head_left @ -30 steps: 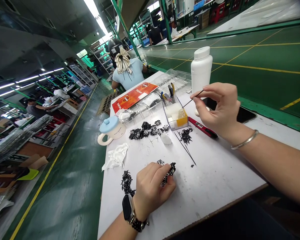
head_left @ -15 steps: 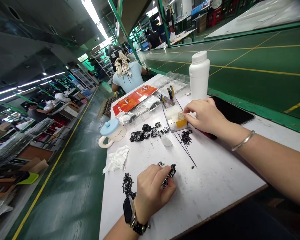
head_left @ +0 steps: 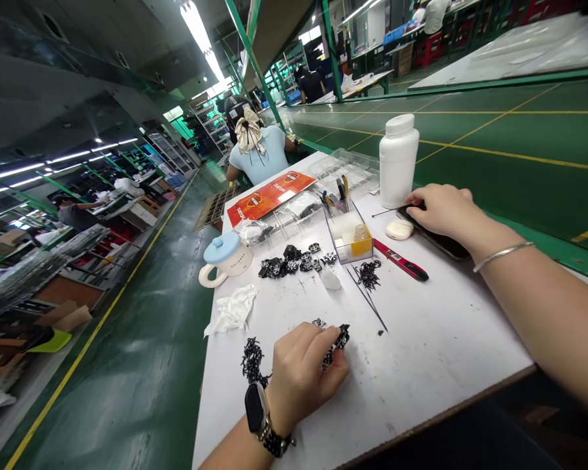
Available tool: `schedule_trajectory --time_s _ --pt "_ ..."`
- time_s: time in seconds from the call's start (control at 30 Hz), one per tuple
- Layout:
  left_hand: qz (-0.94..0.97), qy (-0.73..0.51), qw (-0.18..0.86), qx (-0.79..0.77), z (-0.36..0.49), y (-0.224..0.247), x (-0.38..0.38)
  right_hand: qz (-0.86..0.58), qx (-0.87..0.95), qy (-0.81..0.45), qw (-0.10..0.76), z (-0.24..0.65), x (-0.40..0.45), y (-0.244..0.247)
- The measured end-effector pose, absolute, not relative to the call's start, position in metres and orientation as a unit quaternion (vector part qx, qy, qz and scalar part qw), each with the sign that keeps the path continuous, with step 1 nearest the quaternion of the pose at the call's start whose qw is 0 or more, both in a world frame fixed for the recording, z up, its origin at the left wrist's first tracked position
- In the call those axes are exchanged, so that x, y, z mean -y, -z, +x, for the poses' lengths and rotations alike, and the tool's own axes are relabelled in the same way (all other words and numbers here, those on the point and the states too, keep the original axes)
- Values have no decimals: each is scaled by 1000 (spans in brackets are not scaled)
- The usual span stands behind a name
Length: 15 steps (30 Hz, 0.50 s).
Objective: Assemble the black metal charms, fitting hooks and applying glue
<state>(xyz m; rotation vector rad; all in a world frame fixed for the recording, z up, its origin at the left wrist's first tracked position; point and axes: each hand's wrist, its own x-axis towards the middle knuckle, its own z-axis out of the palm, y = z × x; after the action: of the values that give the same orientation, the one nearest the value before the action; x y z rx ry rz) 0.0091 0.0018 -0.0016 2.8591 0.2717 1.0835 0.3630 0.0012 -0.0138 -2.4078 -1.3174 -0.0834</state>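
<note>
My left hand [head_left: 308, 365] is closed in a pinch around a small black-and-silver part [head_left: 342, 337], low over the white table. Part of it is hidden by my fingers. At the right edge of the table, my right hand [head_left: 443, 212] is closed over a black smartphone [head_left: 434, 236], fingers curled across its far edge. Beside the phone lie a cream oval case [head_left: 399, 228] and a red utility knife [head_left: 402, 260]. A pile of small black pieces [head_left: 253, 361] rests near my left wrist, with another black pile [head_left: 369, 274] by the knife.
A clear box [head_left: 345, 251] holds a small jar and pliers. Around it stand a white bottle [head_left: 398, 163], a lidded mug [head_left: 228, 258], black-and-silver parts [head_left: 287, 261], crumpled tissue [head_left: 232, 310] and an orange-red packet [head_left: 269, 196]. A person in light blue [head_left: 262, 156] sits beyond the table.
My right hand has left the small jar in the clear box and moved right onto the smartphone, uncovering the knife and oval case. My left hand keeps its pinch.
</note>
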Motion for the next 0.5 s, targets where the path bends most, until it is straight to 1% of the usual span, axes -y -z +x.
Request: schedule_trajectory --time_s 0.27,0.5 --pt "930 -355 28 -94 10 4 -2 -837 528 -3 146 355 -39 43" --pt "929 -356 27 -95 9 4 -3 -860 487 12 152 354 -38 46"
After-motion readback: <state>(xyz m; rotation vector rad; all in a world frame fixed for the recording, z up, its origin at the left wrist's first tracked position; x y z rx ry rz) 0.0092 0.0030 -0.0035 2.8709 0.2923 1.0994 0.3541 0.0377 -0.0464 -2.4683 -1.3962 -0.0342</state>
